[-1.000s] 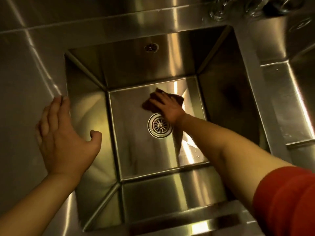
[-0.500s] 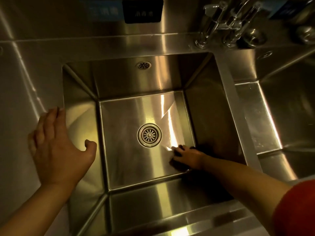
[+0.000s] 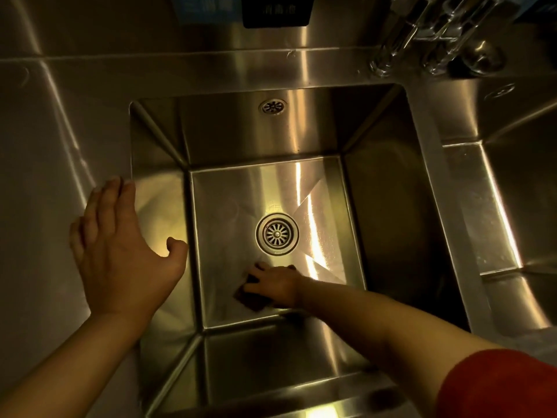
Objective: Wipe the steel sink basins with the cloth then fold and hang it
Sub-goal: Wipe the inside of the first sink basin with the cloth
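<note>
A deep steel sink basin [image 3: 385, 212] fills the middle of the view, with a round drain [image 3: 277, 234] in its floor. My right hand [image 3: 275, 285] reaches down to the floor just in front of the drain and presses a dark cloth [image 3: 251, 298] flat against the steel with straight fingers. Most of the cloth is hidden under the hand. My left hand [image 3: 120, 251] rests flat and spread on the basin's left rim, holding nothing.
A second basin [image 3: 512, 191] lies to the right behind a steel divider. Taps and pipes [image 3: 428, 31] stand at the back right. An overflow grille [image 3: 272, 106] sits in the rear wall. Flat steel counter [image 3: 45, 176] extends left.
My right hand has slid the cloth from behind the drain to the front right corner, then leftward along the front of the floor. The view has tilted up. My left hand stays on the rim.
</note>
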Tool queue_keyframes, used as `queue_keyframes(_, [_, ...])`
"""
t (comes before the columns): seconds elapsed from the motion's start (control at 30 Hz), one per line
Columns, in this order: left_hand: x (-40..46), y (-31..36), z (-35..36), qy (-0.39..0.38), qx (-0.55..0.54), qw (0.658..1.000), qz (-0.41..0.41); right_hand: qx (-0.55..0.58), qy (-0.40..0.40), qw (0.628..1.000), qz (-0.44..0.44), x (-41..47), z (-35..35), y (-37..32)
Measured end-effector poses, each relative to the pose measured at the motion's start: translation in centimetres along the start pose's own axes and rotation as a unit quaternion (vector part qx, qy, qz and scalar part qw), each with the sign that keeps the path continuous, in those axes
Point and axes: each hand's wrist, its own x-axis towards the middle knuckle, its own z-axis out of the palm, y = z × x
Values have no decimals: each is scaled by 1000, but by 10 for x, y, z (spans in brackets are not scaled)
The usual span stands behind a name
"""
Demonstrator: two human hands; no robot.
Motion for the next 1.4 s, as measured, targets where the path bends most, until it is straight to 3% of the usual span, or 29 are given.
queue_keyframes(0.27, [0, 5, -5, -16, 12, 1000, -15, 179, 118, 970, 111, 103, -36, -55])
queue_keyframes(0.37, [0, 6, -5, -18, 7, 1000, -15, 362, 168, 908, 129, 86, -40, -43])
queue_keyframes(0.47, [0, 5, -5, -18, 8, 1000, -10, 522, 118, 828, 167, 51, -50, -17])
queue_keyframes(0.53, [0, 5, -5, -13, 5, 1000, -8, 499, 81, 839, 202, 17, -53, 9])
queue_keyframes(0.63, [0, 5, -3, -8, 2, 1000, -6, 405, 116, 863, 279, -43, -50, 60])
queue_keyframes(0.7, [-1, 4, -2, -5, 1, 1000, -10, 344, 173, 850, 360, -72, -49, 99])
queue_keyframes(0.8, [0, 3, 0, 3, 5, 1000, -12, 262, 276, 802, 460, -83, -54, 145])
queue_keyframes(0.9, [-1, 2, 2, 7, 3, 1000, -13, 234, 279, 784, 503, -65, -57, 155])
queue_keyframes(1.07, [0, 0, 1, 6, 12, 1000, -7, 179, 206, 872, 405, -59, -36, 94])
queue_keyframes(1.17, [0, 3, 0, 1, 6, 1000, -15, 153, 126, 938, 284, -63, -13, 47])
queue_keyframes(1.23, [1, 2, -1, -3, 6, 1000, -13, 78, 69, 981, 166, -65, 0, 25])
queue_keyframes(1.33, [2, -1, -1, -2, 10, 1000, -3, 53, -4, 998, -18, -54, 10, 5])
queue_keyframes(1.4, [1, -1, -2, 2, 11, 1000, -3, 41, -18, 997, -60, -41, 12, -1])
